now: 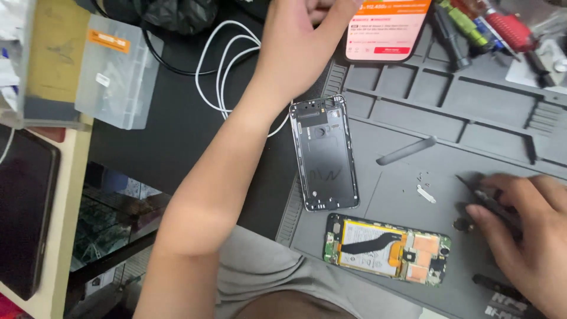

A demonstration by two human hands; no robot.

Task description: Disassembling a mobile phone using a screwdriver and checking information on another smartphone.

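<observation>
My left hand [304, 23] reaches to the top edge, fingers partly cut off, next to a lit phone [387, 26] with an orange and white screen. My right hand [525, 227] rests on the grey work mat [449, 130] at the right, pinching black tweezers [481, 198] that point left. An opened phone [387, 248] lies at the mat's front, showing its battery and copper parts. Its dark back cover [325, 153] lies inside up, just beyond it. A few tiny screws and a small white part [425, 192] sit left of the tweezers' tip.
A grey pry tool [407, 150] lies mid-mat. Screwdrivers with coloured handles [472, 23] are at the back right. A white cable [227, 71] loops on the black surface. A clear plastic box [115, 71] and a dark tablet [23, 218] are at the left.
</observation>
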